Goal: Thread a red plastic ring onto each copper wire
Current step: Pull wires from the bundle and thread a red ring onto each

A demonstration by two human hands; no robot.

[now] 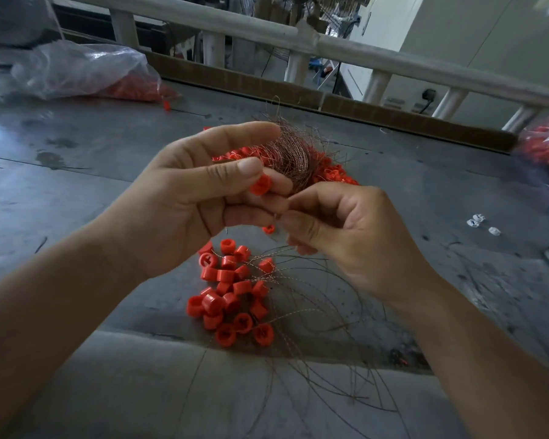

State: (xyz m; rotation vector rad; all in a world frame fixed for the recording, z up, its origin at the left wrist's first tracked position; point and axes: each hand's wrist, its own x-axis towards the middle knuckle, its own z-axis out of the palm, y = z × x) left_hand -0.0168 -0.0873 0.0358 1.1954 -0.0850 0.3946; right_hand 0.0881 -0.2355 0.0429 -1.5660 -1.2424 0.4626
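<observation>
Far left, plastic bag (pixel 77 69) of red rings (pixel 135 89)

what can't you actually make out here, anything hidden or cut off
1. Head view: whether the wire has entered the red ring; the thumb of the left hand and fingertips of the right hand cover it.
2. The far ring pile: mostly behind the wire bundle and left hand.
3. The right bag: cut off by the frame edge.
4. The white bits: too small to identify.
</observation>
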